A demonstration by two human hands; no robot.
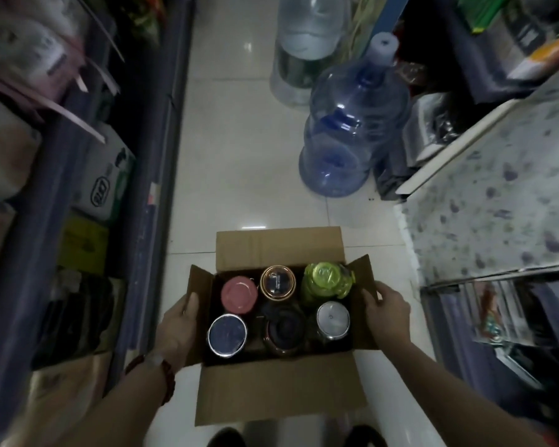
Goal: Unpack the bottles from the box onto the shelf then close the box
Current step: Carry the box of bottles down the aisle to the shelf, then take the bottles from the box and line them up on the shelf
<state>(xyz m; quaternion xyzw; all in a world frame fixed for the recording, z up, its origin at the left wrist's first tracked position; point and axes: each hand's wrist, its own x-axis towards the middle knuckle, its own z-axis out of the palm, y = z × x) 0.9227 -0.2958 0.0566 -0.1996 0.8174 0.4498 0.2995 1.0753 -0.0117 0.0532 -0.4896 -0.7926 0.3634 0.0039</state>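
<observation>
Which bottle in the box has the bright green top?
The green-topped bottle in the far right corner of the box, nearest the right hand. The other five tops are pink, gold-rimmed, silver or dark.

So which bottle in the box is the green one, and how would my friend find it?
Start at the open cardboard box on the white tiled floor, held at its side flaps by the left hand and right hand. Six bottles stand inside in two rows of three. The green bottle is in the far row at the right end, the only bright lime-green top; its neighbours are copper-rimmed and silver.
</observation>
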